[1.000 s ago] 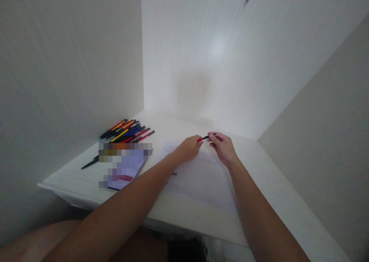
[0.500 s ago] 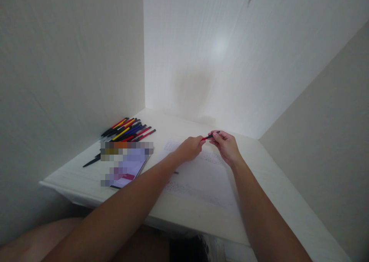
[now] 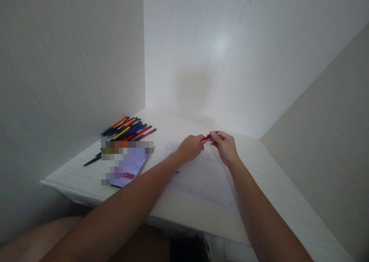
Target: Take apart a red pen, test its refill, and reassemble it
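Above a sheet of paper [image 3: 201,181] covered in faint marks, both hands hold one red and black pen [image 3: 208,136] between them. My left hand [image 3: 190,147] is closed round its red end, which is mostly hidden in the fist. With thumb and fingertips, my right hand [image 3: 226,146] pinches the black end, whose tip sticks out past the thumb. A small dark stick-like piece [image 3: 177,172] lies on the paper, partly covered by my left forearm.
A pile of pens [image 3: 129,129] in red, yellow, blue and black lies at the table's left, against the wall. A phone [image 3: 132,166] with a lit, blurred screen is in front of it. White panels [image 3: 184,62] close in the white table [image 3: 173,119] at the back and sides.
My hands have come very slightly closer together along the pen, both keeping their grip. The whole view has shifted a little; pens, phone and paper lie as before.
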Action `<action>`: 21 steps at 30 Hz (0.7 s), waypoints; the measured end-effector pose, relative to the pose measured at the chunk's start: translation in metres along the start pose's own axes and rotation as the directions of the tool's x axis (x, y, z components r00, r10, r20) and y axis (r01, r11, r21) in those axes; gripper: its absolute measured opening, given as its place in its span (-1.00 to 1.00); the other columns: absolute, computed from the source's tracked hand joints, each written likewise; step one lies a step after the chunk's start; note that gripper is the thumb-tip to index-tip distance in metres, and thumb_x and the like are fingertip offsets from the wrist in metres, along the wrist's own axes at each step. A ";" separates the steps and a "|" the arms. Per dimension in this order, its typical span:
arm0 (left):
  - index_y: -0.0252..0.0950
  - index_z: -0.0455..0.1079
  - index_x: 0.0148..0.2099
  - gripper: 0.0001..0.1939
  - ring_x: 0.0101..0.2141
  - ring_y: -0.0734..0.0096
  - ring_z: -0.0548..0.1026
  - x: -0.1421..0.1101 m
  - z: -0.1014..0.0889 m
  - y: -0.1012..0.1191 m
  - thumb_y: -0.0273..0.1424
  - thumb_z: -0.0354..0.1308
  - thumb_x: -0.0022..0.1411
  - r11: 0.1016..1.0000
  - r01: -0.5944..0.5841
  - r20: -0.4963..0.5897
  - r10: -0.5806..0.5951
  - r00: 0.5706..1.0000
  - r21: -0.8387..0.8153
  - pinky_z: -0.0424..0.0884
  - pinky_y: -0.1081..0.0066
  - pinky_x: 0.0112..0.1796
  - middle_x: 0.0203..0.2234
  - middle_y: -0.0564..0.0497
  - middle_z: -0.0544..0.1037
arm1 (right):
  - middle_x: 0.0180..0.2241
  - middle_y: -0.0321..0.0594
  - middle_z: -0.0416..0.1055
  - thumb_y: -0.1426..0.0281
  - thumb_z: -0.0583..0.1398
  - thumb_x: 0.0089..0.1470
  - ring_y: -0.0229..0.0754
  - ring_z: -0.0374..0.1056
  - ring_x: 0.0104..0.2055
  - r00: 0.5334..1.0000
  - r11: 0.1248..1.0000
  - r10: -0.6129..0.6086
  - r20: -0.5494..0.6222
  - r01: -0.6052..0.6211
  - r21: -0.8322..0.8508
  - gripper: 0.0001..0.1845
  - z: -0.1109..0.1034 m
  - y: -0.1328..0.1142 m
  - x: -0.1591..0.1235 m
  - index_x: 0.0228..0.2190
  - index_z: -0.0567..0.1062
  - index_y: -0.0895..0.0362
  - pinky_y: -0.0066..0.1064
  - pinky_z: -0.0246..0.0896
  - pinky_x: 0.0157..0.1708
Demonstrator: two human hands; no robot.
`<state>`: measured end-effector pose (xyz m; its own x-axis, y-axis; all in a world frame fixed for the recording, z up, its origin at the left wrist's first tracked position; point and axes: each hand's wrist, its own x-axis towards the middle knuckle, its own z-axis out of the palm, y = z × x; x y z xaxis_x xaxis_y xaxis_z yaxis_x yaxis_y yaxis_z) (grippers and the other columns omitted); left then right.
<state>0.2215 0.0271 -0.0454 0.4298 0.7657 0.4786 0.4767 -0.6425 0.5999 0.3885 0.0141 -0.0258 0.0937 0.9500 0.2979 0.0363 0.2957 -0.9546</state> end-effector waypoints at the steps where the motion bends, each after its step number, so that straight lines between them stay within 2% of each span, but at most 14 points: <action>1: -0.26 0.44 -0.24 -0.71 -0.42 0.27 0.48 -0.001 -0.001 0.002 -0.29 -0.05 0.43 1.000 0.006 -0.016 -0.006 1.000 0.007 0.28 0.35 -0.31 -0.47 -0.02 0.55 | -0.46 -0.19 0.55 0.12 0.39 -0.08 -0.19 0.42 -0.40 1.000 1.000 0.006 -0.029 -0.006 0.006 -0.69 0.002 0.000 0.000 -0.48 0.54 0.11 -0.35 0.24 -0.39; 4: -0.26 0.45 -0.23 -0.70 -0.40 0.24 0.47 -0.002 0.000 0.007 -0.24 -0.04 0.42 1.000 0.019 -0.056 -0.018 0.998 0.018 0.27 0.33 -0.30 -0.44 -0.06 0.53 | -0.57 -0.25 0.49 0.10 0.40 -0.11 -0.24 0.35 -0.51 0.993 1.000 0.018 -0.119 -0.015 0.024 -0.60 0.005 0.001 -0.001 -0.58 0.40 0.10 -0.38 0.18 -0.46; 7: -0.26 0.44 -0.24 -0.65 -0.38 0.26 0.45 -0.001 0.007 0.009 -0.24 -0.10 0.44 1.000 0.007 -0.062 -0.008 0.998 -0.013 0.26 0.34 -0.31 -0.43 -0.05 0.52 | -0.60 -0.30 0.43 0.08 0.39 -0.10 -0.27 0.31 -0.54 0.991 0.999 0.003 -0.132 0.002 0.038 -0.58 0.008 0.000 -0.002 -0.57 0.37 0.09 -0.41 0.12 -0.51; 9: -0.27 0.42 -0.27 -0.61 -0.38 0.29 0.45 0.001 0.012 0.009 -0.28 -0.17 0.46 0.999 0.001 -0.054 -0.004 0.999 -0.053 0.26 0.36 -0.31 -0.43 -0.03 0.52 | -0.59 -0.32 0.40 0.08 0.37 -0.06 -0.28 0.30 -0.53 0.995 0.997 -0.002 -0.098 0.009 0.072 -0.64 0.009 -0.003 -0.003 -0.48 0.45 0.09 -0.41 0.10 -0.52; 11: -0.29 0.41 -0.29 -0.59 -0.37 0.31 0.45 0.002 0.015 0.008 -0.33 -0.22 0.47 0.995 0.011 -0.055 -0.016 0.998 -0.099 0.26 0.37 -0.31 -0.43 -0.02 0.52 | -0.54 -0.32 0.39 0.06 0.32 0.00 -0.28 0.31 -0.52 0.999 0.989 0.010 -0.046 -0.003 0.145 -0.65 0.010 -0.007 -0.005 -0.31 0.53 0.06 -0.40 0.11 -0.51; 14: -0.30 0.41 -0.29 -0.63 -0.35 0.33 0.45 0.003 0.014 0.007 -0.38 -0.19 0.44 0.986 0.026 -0.065 -0.038 0.997 -0.168 0.28 0.38 -0.29 -0.40 -0.02 0.53 | -0.41 -0.28 0.43 0.05 0.25 0.08 -0.26 0.34 -0.46 1.000 0.975 0.019 0.020 -0.023 0.222 -0.63 0.010 -0.012 -0.006 -0.16 0.54 0.01 -0.39 0.11 -0.51; 17: -0.31 0.43 -0.32 -0.68 -0.38 0.36 0.45 0.002 0.012 0.007 -0.39 -0.10 0.40 0.971 0.031 -0.059 -0.046 0.997 -0.235 0.30 0.40 -0.30 -0.45 0.01 0.51 | -0.39 -0.27 0.43 0.11 0.27 0.08 -0.28 0.31 -0.46 1.000 0.983 0.002 0.004 -0.003 0.186 -0.71 0.009 -0.012 -0.005 -0.24 0.56 0.02 -0.42 0.04 -0.55; 21: -0.34 0.46 -0.35 -0.69 -0.57 0.48 0.41 0.000 0.011 0.011 -0.35 -0.02 0.39 0.934 0.092 -0.007 -0.100 0.995 -0.346 0.30 0.46 -0.46 -0.59 0.06 0.47 | -0.24 -0.23 0.50 0.13 0.30 0.04 -0.31 0.30 -0.43 0.998 0.991 -0.048 -0.034 0.052 0.127 -0.75 0.006 -0.009 -0.003 -0.39 0.53 0.06 -0.46 0.03 -0.56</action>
<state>0.2351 0.0202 -0.0458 0.3750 0.8262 0.4204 0.2192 -0.5196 0.8258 0.3815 0.0093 -0.0178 0.1255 0.9308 0.3432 -0.0859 0.3549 -0.9310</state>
